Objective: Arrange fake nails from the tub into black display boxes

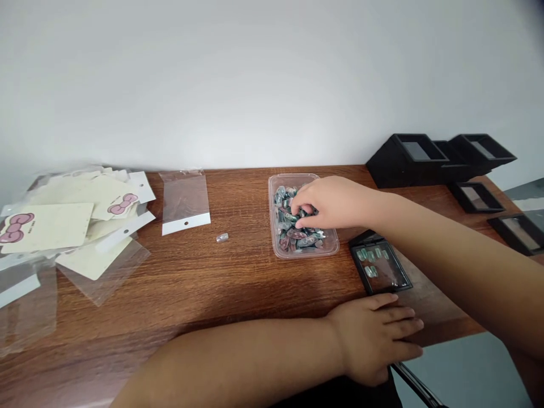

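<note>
My right hand [325, 201] reaches into a clear plastic tub [272, 243] heaped with green and pinkish press-on nails [300, 238]. Its fingers are curled down, thumb and forefinger a little apart over the pile, and no nail shows held between them. My left hand [378, 337] rests at the table's front edge with its fingers spread, holding nothing. Just beyond its fingertips lies an open black-framed display box [402, 275], partly behind my right forearm. Several green press-on nails [370, 256] are set in its upper left part.
One press-on nail [222, 237] lies alone on the wooden table [238, 283]. A clear bag with a white header [186, 198] sits behind it. Bagged cream cards with pink bows [76, 215] pile up at left. Black boxes [408, 161] stack at back right, with black frames [476, 197] nearby.
</note>
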The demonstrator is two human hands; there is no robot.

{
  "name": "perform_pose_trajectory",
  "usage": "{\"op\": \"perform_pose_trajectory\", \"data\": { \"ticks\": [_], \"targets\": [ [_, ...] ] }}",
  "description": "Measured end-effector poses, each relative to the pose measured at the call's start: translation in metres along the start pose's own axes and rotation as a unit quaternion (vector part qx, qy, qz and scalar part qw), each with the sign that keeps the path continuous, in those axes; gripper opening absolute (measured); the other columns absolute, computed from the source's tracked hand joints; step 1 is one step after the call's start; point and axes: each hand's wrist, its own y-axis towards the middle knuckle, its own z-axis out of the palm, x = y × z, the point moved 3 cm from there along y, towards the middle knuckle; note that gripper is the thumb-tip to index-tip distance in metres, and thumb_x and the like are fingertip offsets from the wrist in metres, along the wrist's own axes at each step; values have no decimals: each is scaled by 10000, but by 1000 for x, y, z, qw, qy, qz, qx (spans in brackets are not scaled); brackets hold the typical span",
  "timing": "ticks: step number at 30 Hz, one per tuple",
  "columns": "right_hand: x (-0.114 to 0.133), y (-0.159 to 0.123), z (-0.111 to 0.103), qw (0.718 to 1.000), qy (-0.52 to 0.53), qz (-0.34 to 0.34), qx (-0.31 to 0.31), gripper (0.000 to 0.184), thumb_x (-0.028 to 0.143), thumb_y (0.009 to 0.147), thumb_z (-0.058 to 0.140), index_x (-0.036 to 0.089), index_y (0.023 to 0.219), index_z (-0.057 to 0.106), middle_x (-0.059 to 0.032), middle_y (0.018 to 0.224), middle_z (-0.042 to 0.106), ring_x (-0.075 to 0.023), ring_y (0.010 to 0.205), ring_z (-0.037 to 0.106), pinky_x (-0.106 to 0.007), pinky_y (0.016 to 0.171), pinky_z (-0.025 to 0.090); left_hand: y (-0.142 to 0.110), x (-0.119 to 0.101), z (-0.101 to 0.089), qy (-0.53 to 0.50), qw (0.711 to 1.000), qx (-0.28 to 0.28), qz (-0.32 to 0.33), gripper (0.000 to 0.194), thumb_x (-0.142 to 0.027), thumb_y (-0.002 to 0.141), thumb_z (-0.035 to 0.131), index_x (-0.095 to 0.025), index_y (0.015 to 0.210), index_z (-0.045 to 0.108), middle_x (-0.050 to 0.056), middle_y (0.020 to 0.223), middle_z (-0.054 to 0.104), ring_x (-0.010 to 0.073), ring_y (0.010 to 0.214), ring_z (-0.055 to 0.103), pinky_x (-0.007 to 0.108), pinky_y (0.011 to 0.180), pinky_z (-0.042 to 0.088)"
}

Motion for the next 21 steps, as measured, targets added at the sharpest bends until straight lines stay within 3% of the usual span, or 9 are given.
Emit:
{"op": "perform_pose_trajectory", "data": {
  "ticks": [9,14,18,21],
  "targets": [
    [-2,13,9,1000,12,-14,17,117,311,870,675,247,938,747,-14,897,725,-171,806,582,-328,680,331,0,0,1,5,1000,13,5,593,-358,948,512,-206,1521,553,70,1644,450,236,1558,390,449,1338,208],
    [-8,10,9,998,50,-41,17,114,320,874,658,251,852,746,10,870,722,-138,770,586,-320,713,378,1,-1,3,1,1000,-10,0,580,-347,935,541,-200,1495,583,70,1627,477,233,1547,409,440,1333,213],
    [-8,2,2,991,115,-67,-1,141,321,878,633,227,856,736,-1,836,717,-131,725,578,-316,702,398,0,-1,1,1,1000,-1,-2,577,-335,944,523,-199,1503,573,64,1633,468,227,1551,401,433,1333,206],
    [-11,-9,-6,981,190,-48,-8,196,364,901,609,209,905,731,-19,888,735,-124,711,580,-308,695,419,-1,-1,0,-2,1000,-8,-5,574,-332,939,534,-203,1497,580,62,1630,473,225,1548,407,426,1333,211]
  ]
}}
